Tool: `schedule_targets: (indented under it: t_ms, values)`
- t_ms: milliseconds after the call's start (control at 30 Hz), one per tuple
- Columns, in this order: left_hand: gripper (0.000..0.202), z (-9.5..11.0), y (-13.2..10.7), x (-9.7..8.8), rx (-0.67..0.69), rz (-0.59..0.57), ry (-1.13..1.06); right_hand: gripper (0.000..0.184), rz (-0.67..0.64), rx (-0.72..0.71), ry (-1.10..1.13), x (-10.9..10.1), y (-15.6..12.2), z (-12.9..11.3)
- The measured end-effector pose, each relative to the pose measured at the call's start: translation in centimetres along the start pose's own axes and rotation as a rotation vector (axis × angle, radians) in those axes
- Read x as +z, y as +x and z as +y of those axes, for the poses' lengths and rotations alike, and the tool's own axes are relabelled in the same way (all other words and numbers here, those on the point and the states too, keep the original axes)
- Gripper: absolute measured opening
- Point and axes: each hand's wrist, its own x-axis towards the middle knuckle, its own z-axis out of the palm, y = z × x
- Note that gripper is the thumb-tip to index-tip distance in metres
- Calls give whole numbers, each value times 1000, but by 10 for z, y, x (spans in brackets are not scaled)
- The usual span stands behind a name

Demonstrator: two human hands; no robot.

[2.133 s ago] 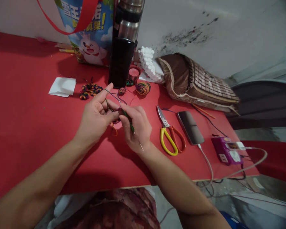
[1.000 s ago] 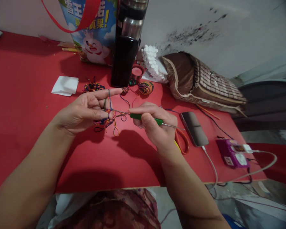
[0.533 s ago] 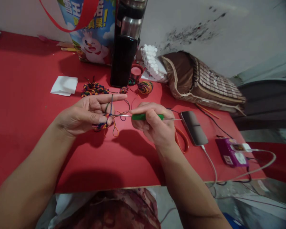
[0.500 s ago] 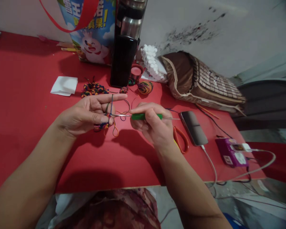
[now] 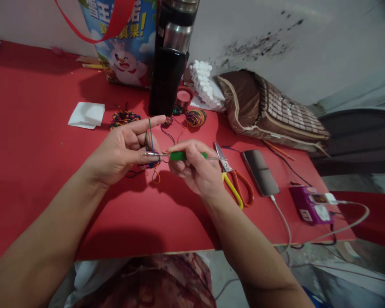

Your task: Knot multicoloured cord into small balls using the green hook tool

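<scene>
One green-handled hook (image 5: 179,156) is being held in the closed right hand (image 5: 202,171). Colourful yarn work (image 5: 153,164) is being pinched by the left hand (image 5: 117,149), well back from the worktop's (image 5: 35,137) front edge. By its back edge, "果!" is being shown on a bag (image 5: 128,64).
</scene>
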Motion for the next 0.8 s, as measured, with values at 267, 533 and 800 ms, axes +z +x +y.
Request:
schedule_targets:
  t_ms: [267, 533, 800]
  values:
    - [86, 2, 0, 0, -2, 55, 7, 30, 81, -33, -18, 2, 1, 1]
    - [97, 0, -2, 10, 56, 88, 118, 29, 175, -61, -155, -2, -5, 16]
    - [94, -5, -5, 17, 96, 113, 238, 18, 51, -419, -643, -8, -3, 15]
